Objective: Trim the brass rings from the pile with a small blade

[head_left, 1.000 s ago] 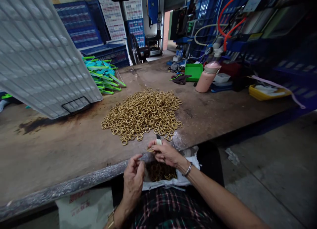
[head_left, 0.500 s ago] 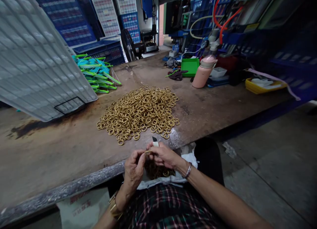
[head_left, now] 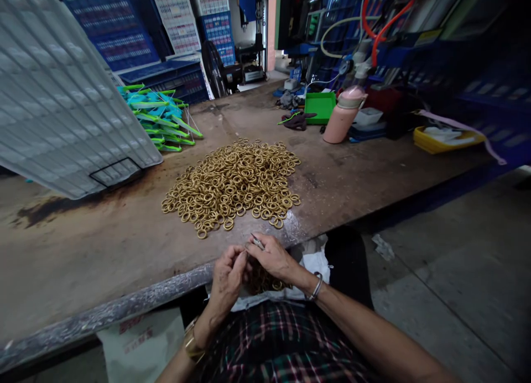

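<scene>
In front of my waist my two hands meet at the fingertips, just off the table's near edge. My left hand is closed in a pinch; the ring seen at its fingertips a moment ago is mostly hidden now. My right hand is closed around a small knife, its narrow blade showing above the fingers and seen nearly edge-on. Below the hands, more rings lie in a white bag on my lap. Beyond them, a broad pile of brass-coloured rings covers the middle of the table.
A white slatted crate leans at the left, beside bright green and turquoise plastic pieces. A pink bottle, a green tray and a yellow tray stand at the back right. The table edge runs diagonally before me.
My right hand has turned over, so the knife blade now shows edge-on and lower. The ring between the fingertips has gone mostly out of sight. The view has shifted slightly.
</scene>
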Tool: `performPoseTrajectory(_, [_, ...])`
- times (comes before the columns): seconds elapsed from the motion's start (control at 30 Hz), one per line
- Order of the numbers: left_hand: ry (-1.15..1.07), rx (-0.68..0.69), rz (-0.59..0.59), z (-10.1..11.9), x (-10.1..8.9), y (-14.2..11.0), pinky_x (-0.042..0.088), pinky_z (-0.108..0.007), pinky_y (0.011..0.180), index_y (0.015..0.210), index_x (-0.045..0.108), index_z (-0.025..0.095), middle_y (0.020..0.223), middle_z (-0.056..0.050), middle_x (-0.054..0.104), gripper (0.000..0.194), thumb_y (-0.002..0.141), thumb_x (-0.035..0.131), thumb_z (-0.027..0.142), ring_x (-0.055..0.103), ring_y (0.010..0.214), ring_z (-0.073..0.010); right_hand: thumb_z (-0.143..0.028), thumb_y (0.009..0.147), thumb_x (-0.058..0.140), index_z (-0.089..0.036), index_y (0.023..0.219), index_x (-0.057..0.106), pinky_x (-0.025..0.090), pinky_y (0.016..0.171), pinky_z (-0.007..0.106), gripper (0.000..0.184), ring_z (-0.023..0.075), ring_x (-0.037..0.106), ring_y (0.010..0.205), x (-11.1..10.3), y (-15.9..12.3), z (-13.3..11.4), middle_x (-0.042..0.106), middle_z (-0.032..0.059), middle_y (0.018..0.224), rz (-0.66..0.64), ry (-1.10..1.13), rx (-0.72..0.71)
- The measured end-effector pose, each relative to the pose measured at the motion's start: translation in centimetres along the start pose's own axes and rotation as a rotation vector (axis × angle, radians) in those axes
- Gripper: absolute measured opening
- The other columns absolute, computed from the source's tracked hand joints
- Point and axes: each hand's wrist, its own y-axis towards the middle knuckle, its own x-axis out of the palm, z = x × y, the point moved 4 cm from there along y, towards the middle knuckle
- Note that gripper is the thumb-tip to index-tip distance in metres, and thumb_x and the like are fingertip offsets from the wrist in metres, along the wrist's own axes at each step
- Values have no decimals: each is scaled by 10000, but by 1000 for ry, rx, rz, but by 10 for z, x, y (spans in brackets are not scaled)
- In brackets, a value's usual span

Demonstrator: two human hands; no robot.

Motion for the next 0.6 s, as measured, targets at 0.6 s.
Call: performPoseTrajectory(0.6, [-196,-62,59,1,-18,-12,348,-189,441,696,509,168,547,49,524,331,709,588,489,438,434,-61,-71,730,427,-191,848,552,287,605,236,210,133,486,635,26,-7,5,579,3,722,-177,-610,-244])
